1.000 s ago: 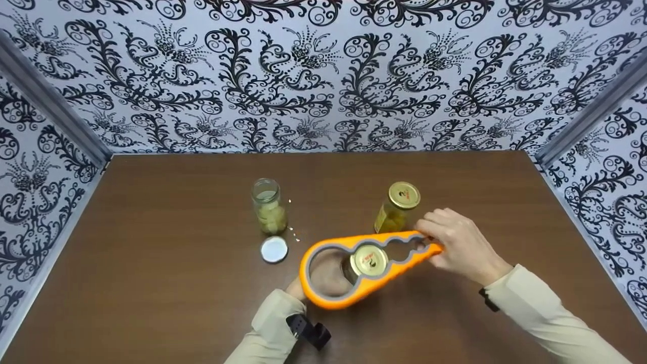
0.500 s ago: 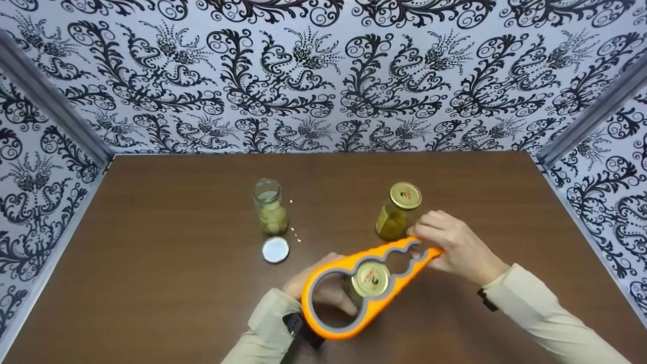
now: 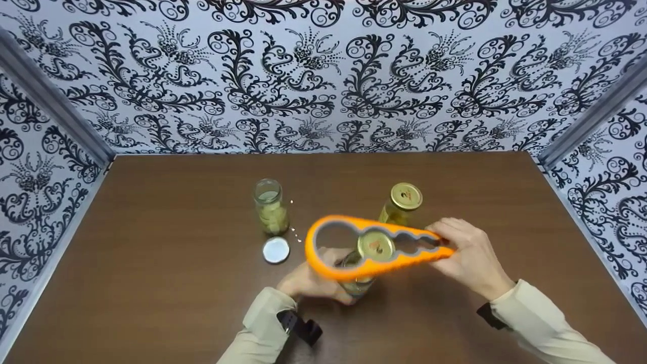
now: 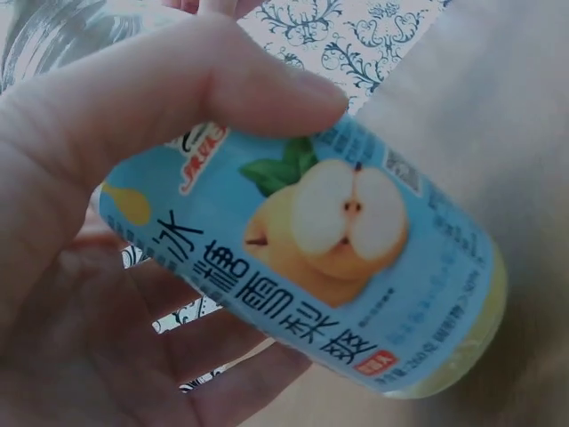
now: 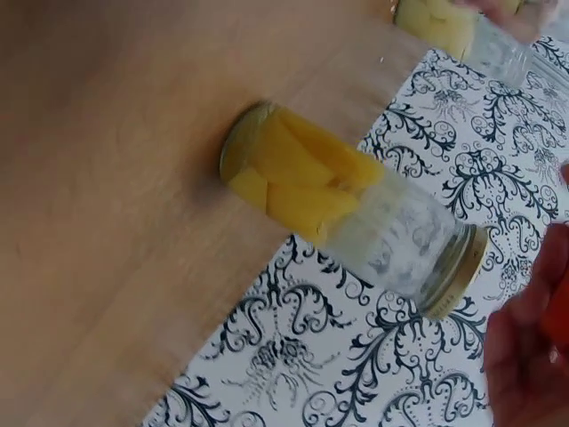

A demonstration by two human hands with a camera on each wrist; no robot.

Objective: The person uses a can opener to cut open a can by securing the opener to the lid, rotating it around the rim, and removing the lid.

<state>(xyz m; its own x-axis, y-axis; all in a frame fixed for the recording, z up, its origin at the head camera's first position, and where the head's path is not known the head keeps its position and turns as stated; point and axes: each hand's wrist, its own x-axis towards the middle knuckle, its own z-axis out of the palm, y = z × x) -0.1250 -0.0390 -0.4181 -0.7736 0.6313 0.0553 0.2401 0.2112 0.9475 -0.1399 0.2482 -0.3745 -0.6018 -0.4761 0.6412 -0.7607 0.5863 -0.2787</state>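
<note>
My left hand (image 3: 318, 280) grips a glass jar (image 3: 357, 286); in the left wrist view its blue label (image 4: 293, 258) shows pears, with the thumb across it. My right hand (image 3: 467, 253) holds the handle ends of an orange jar opener (image 3: 336, 275) with a grey scalloped lining. A gold lid (image 3: 376, 246) sits in one of the opener's middle rounds. Glass of the held jar shows through the large round, below and left of the lid. In the right wrist view only part of the right hand (image 5: 516, 356) shows, at the right edge.
A gold-lidded jar of yellow fruit (image 5: 302, 182) stands behind the opener. To the left is a lidless jar of pale fruit (image 3: 273, 217), with a white-faced lid (image 3: 276, 250) in front. Small white bits lie beside it on the brown table (image 3: 151, 253). Patterned walls (image 3: 323, 76) enclose the table.
The opener's wide end first swung toward me, then back away, and the opener now lies flatter across the view. More of the held jar shows below the opener.
</note>
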